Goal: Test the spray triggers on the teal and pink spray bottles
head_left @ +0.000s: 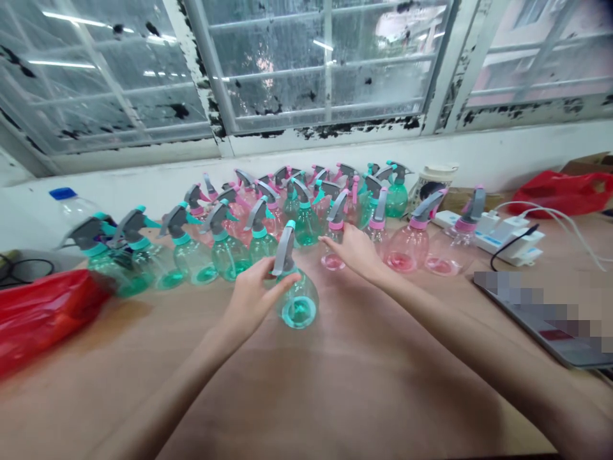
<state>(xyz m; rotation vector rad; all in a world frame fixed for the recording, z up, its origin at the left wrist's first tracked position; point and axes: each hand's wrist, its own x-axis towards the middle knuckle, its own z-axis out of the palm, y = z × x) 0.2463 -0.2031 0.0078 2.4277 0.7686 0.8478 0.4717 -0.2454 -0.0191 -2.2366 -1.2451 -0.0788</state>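
Big windows (328, 64) with peeling paint fill the top of the frame, and a brown table (306, 396) fills the bottom. Near the middle of the frame, my left hand (258, 295) grips a green spray bottle (301, 311) just under its grey top, thumb in front. I can't tell if it sits on the table or is lifted a bit. Just right of it, my right hand (357, 249) is at the neck of a pink spray bottle (336, 225), but I can't tell how tightly it holds on. Both look see-through and nearly empty, so I think they are light and easy to tip over. I guess the round sides are smooth, a bit slippery, and may bend if I squeeze. So the skinny neck seems the best place to hold, with my fingers off the trigger.
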